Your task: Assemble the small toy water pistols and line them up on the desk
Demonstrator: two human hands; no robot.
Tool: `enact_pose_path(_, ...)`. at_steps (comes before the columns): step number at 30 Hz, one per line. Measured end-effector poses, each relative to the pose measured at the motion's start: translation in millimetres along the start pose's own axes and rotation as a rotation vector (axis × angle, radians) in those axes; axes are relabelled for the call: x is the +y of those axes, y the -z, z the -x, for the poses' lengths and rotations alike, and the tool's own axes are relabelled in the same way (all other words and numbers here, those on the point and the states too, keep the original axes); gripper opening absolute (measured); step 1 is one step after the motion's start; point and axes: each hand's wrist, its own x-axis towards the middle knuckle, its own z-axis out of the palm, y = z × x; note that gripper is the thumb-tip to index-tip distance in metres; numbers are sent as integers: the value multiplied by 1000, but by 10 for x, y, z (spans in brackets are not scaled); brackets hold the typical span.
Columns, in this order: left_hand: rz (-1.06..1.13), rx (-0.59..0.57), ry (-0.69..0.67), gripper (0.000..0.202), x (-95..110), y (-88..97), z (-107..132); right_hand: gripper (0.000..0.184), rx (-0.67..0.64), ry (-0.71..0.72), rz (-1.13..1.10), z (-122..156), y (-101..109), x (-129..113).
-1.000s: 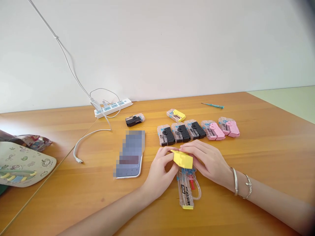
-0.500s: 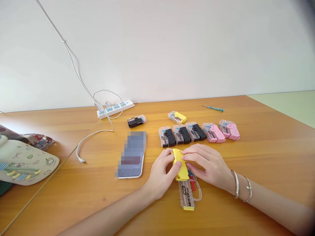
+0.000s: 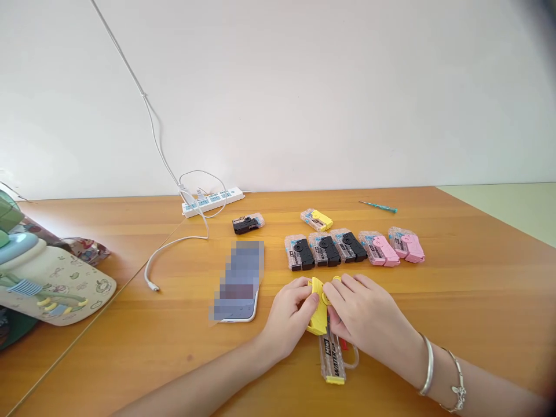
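My left hand (image 3: pixel 286 315) and my right hand (image 3: pixel 365 315) are both closed on a small toy water gun near the table's front. They pinch its yellow part (image 3: pixel 318 307), which stands on edge between my fingertips. The clear body (image 3: pixel 332 360) with a yellow cap points toward me and rests on the wooden table (image 3: pixel 456 289). Just beyond my hands a row of folded mini water guns lies on the table: three black ones (image 3: pixel 324 250) and two pink ones (image 3: pixel 393 248). A yellow one (image 3: pixel 317 219) and another black one (image 3: pixel 247 223) lie farther back.
A phone (image 3: pixel 238 281) lies left of my hands. A white power strip (image 3: pixel 212 201) with cables stands by the wall, and a loose cable end (image 3: pixel 153 285) lies on the table. A thin teal screwdriver (image 3: pixel 377 205) lies at the back right. A patterned bag (image 3: pixel 52 284) sits at the left.
The yellow part was flat on top of the clear body a second ago; it has been turned up on edge between my fingers. The view has tilted slightly.
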Motion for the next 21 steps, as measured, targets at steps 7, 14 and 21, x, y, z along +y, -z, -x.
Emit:
enact_pose_path(7,-19,5,-13,34,-9,17,9,13,-12,53,62,-41,-50,27)
enact_pose_path(14,44,-12,-16,41,27,36,22,25,-85,-80,-198,2,-19,316)
enact_pose_path(21,118,0,35,38,50,38,19,32,-158,-124,-219,342,-213,665)
